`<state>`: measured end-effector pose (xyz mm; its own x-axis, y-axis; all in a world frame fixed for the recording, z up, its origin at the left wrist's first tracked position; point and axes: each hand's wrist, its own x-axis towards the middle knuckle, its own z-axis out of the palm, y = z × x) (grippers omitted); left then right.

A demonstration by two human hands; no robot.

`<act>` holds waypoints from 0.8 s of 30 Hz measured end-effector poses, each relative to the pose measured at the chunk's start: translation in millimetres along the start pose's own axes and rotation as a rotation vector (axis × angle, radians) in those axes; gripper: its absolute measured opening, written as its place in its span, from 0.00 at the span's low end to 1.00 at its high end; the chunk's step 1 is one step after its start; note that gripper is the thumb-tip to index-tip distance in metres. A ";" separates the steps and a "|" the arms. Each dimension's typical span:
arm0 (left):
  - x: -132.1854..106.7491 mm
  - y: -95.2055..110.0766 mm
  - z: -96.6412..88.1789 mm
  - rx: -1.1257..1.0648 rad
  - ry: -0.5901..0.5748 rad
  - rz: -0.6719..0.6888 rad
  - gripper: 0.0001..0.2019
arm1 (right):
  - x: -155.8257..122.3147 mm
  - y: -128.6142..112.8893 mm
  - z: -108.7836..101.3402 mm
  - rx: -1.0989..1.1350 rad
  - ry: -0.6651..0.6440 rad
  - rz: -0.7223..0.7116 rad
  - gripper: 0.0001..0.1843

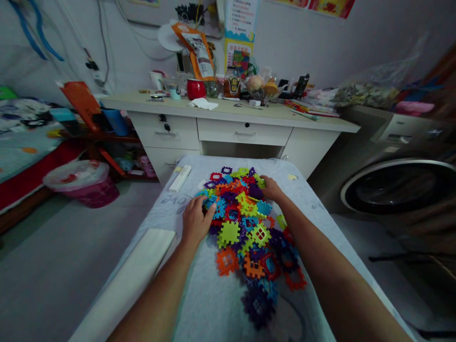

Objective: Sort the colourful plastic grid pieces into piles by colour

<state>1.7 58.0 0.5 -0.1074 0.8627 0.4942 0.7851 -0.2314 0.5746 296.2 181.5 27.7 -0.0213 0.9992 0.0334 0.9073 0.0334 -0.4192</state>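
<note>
A heap of colourful plastic building tiles [229, 233] with notched edges lies along the middle of the cloth-covered table [199, 304]. The tiles are purple, orange, blue, red and yellow-green, and many have window-like cut-outs. At the heap's left side rests my left hand [195, 219], thumb apart from the fingers, touching blue tiles [218, 208]. My right hand [272, 188] lies against the far right side, its fingers stretched beside a yellow-green tile [259, 181]. Some of its fingers are hidden. Nearest to me is a dark purple tile [258, 305].
A white remote-like bar [180, 179] and a long white board [142, 270] lie on the table's left. Beyond stands a white desk [228, 112] with jars, a red mug [195, 89] and papers. A washing machine [399, 166] is right, a pink bin [85, 185] left.
</note>
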 end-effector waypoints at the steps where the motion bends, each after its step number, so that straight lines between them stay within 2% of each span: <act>1: 0.3 0.1 0.3 -0.006 0.001 0.001 0.19 | -3.5 -3.6 0.2 0.025 -0.001 -0.033 0.32; 3: 0.8 0.4 0.8 -0.026 0.002 0.004 0.19 | -11.6 -11.5 -2.7 0.119 -0.010 -0.074 0.30; 6: 1.5 1.3 0.6 -0.061 0.007 -0.001 0.18 | -26.6 -25.1 -14.6 0.373 -0.068 -0.151 0.27; 11: 2.9 3.0 -0.7 -0.128 0.022 -0.036 0.17 | -49.0 -56.0 -39.9 0.775 -0.353 -0.396 0.29; 13: 3.4 4.0 -1.4 -0.156 0.033 -0.046 0.17 | -47.2 -65.8 -43.9 0.829 -0.392 -0.420 0.27; 14: 3.6 4.5 -1.8 -0.168 0.036 -0.050 0.17 | -42.5 -68.5 -43.6 0.833 -0.354 -0.403 0.25; 16: 3.8 5.6 -2.5 -0.182 0.036 -0.057 0.18 | -25.8 -68.8 -38.4 0.785 -0.197 -0.326 0.21; 20: 4.3 5.4 -2.7 -0.182 0.030 -0.060 0.18 | 20.5 -53.5 -18.5 0.470 0.099 -0.051 0.19; 22: 4.5 3.9 -2.0 -0.175 0.030 -0.054 0.18 | 39.3 -44.2 -9.3 0.276 0.155 0.087 0.25; 24: 4.7 2.2 -1.2 -0.166 0.029 -0.041 0.18 | 51.4 -38.0 -2.5 0.099 0.119 0.094 0.32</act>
<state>2.2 61.0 4.9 -0.1569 0.8602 0.4852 0.6683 -0.2692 0.6935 261.7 231.6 47.6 0.1166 0.9887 0.0947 0.8571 -0.0520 -0.5125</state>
